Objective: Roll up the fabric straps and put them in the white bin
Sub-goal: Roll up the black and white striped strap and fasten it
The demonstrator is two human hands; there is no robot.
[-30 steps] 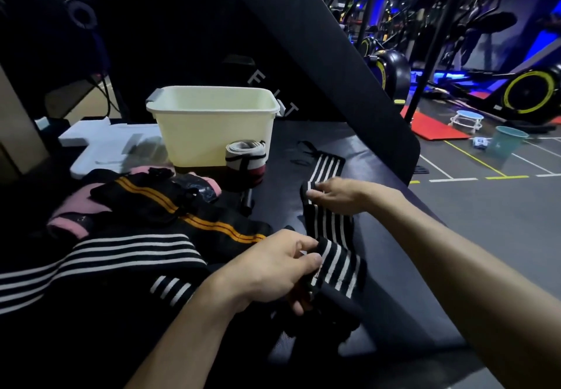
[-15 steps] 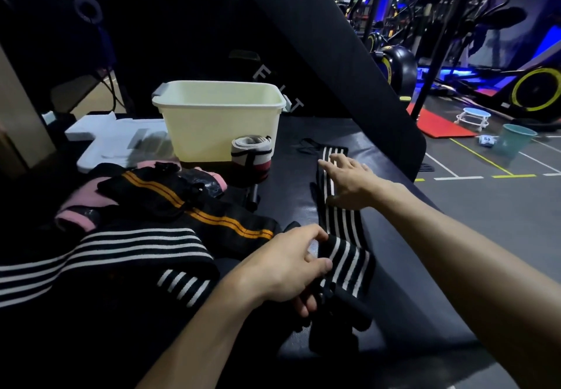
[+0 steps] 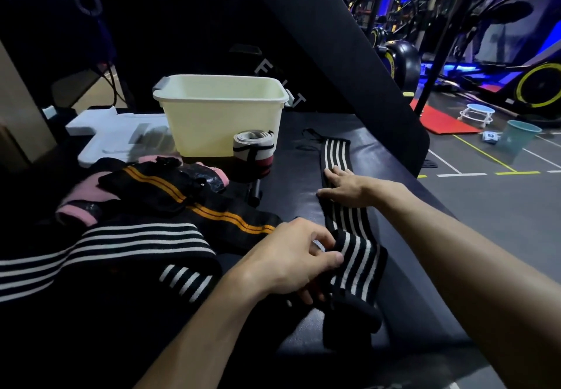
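A striped strap [image 3: 344, 212] runs lengthwise away along the surface [image 3: 291, 182]; left hand [image 3: 291, 262] pinches its near, apparently part-rolled end, right hand [image 3: 343, 187] presses flat farther up, bin [image 3: 221, 121] beyond-left

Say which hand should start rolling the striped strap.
Left. The left hand already pinches the striped strap at its near end, while the right hand lies flat mid-strap, likely best holding it straight.
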